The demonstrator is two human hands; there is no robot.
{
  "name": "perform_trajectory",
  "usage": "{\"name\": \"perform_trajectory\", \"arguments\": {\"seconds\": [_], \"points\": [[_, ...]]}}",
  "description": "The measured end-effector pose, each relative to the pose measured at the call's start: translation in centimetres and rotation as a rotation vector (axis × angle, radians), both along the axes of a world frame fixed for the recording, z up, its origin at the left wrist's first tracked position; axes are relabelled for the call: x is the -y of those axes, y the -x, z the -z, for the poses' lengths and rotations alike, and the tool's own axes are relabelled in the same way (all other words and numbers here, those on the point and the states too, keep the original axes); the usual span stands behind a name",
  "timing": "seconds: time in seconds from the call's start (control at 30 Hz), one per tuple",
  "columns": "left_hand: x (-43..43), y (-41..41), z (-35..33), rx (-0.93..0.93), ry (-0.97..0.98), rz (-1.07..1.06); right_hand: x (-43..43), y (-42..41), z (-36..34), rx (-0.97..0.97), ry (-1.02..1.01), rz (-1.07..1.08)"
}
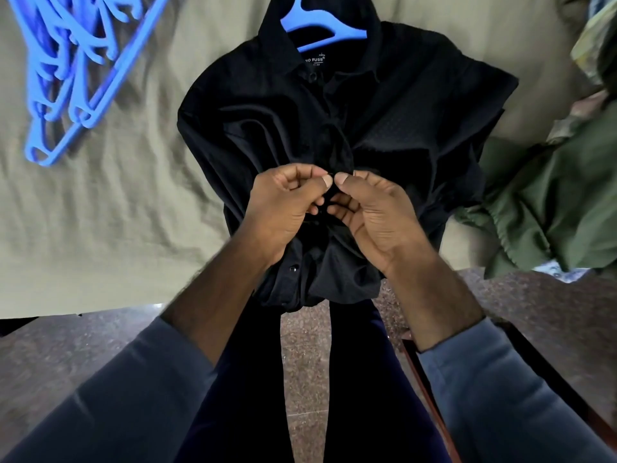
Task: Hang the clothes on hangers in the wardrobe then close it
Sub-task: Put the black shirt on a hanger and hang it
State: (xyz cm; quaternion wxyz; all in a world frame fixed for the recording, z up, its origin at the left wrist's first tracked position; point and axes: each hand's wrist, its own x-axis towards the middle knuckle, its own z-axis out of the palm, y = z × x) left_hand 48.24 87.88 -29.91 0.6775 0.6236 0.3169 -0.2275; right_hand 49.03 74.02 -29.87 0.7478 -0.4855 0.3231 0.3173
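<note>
**1. Status.** I read both hands as brought together at the centre of view, thumbs almost tip to tip. The left hand (pixel 283 208) and the right hand (pixel 374 215) each pinch the front placket of the black shirt (pixel 267 111), apparently at a button. The shirt lies face up on the olive bedsheet (pixel 117 212), collar toward 12 o'clock. A blue hanger (pixel 320 26) is seated in its neck.

**2. Hazards, left to right.**
- 10 o'clock: the spare blue hangers (pixel 76 71) lie interlocked. Lifting one could drag the others along.
- Centre: the shirt's lower half is bunched under the hands. In my judgement a button could meet the wrong hole here, and the front would then hang skewed.
- 6 o'clock: the hem reaches the bed edge (pixel 100 312). A pull toward me could slide the shirt off the sheet and work the hanger out of the shoulders.
- 3 o'clock: a green garment (pixel 551 202) lies against the shirt's side. It could snag and travel with the shirt on lift.

**3. Clearance, left to right.**
- 9 o'clock: bare sheet lies between the spare hangers and the shirt. This is the best room for spreading or turning the shirt.
- 6 o'clock: the bed edge crosses the view just below the hands, with the floor (pixel 307 345) beyond it.
- 3 o'clock: little room, because the green garment crowds the shirt.
</note>
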Motion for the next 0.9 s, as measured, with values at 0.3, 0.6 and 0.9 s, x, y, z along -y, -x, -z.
{"name": "perform_trajectory", "arguments": {"seconds": [0.3,0.6,0.9], "points": [[-1.3,-1.3,-1.2,0.073,-0.041,0.091,0.4,-0.4,-1.4,0.123,-0.038,-0.028],[-1.8,-2.4,-1.2,0.117,-0.143,0.270,1.2,-1.1,-1.6,0.210,0.131,-0.158],[-0.5,-3.4,-2.1,0.105,-0.104,0.255,0.0,-1.4,-1.7,0.427,0.670,-0.360]]}}
